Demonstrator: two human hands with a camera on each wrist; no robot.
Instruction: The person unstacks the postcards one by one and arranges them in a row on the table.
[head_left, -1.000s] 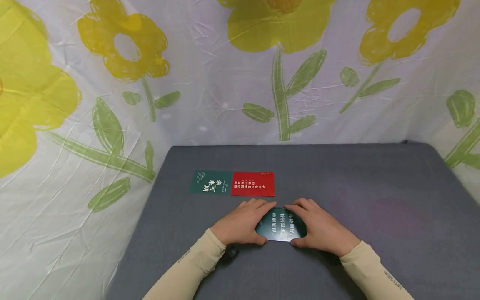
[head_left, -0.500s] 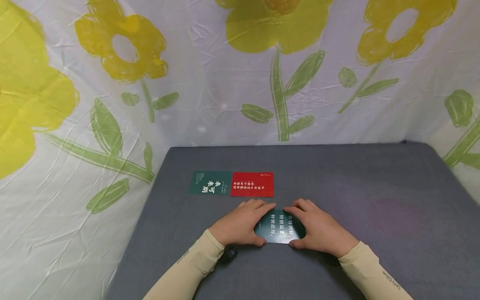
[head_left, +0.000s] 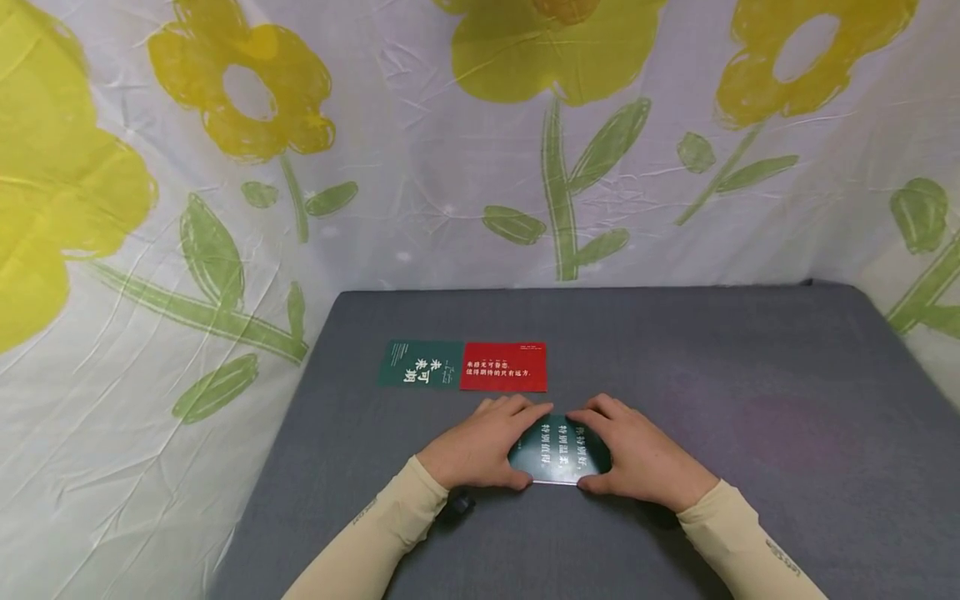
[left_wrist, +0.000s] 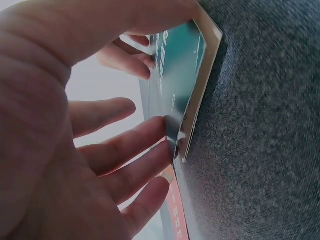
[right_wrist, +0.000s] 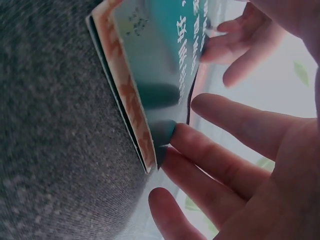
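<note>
In the head view, a glossy green card (head_left: 560, 457) with white lettering lies between both hands, low over the grey table. My left hand (head_left: 480, 446) holds its left end, thumb at the near edge and fingertips at the far edge. The same grip is on the right end, where my right hand (head_left: 648, 460) pinches it. Seen from the left wrist, the green card (left_wrist: 182, 57) has a pale layer beneath it, slightly apart at the edge. The right wrist view also shows a layered edge under the green card (right_wrist: 155, 75), so more than one layer is there; how many I cannot tell.
Beyond the hands, a dark green card (head_left: 422, 364) and a red card (head_left: 504, 367) lie side by side on the grey cloth-covered table (head_left: 675, 333). A small black object (head_left: 460, 505) sits under the left wrist. Behind the table hangs a flower-printed curtain (head_left: 420, 167).
Both hands keep nearly the same place and grip. The green card shifts and tilts slightly: a pale line showed along its far edge earlier, and now one shows along its near edge.
</note>
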